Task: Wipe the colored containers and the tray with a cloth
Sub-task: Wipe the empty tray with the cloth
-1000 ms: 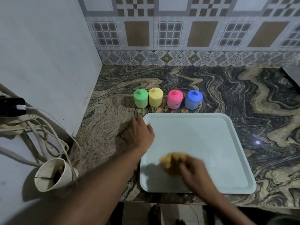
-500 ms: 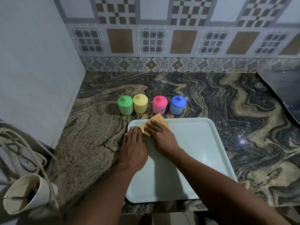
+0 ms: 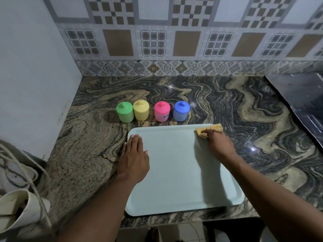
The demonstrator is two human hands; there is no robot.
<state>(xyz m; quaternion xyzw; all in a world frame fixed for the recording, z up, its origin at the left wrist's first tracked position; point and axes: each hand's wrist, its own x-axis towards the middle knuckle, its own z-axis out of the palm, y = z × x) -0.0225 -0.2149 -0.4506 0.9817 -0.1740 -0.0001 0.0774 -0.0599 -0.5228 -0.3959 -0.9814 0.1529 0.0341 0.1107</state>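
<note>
A pale green tray [image 3: 176,172] lies on the marbled counter near its front edge. My right hand [image 3: 218,144] presses a yellow cloth [image 3: 212,128] onto the tray's far right corner. My left hand [image 3: 133,157] lies flat, fingers together, on the tray's far left edge. Behind the tray stands a row of lidded containers: green [image 3: 124,112], yellow [image 3: 140,110], pink [image 3: 162,111] and blue [image 3: 181,111].
A white side wall rises on the left and a tiled wall at the back. A dark slab [image 3: 300,96] lies at the far right. White cables and a cream cup-like object [image 3: 19,210] hang low on the left, beyond the counter's edge.
My right hand has swept the cloth from the tray's far left corner across to its far right corner. My left hand has stayed on the tray's left edge.
</note>
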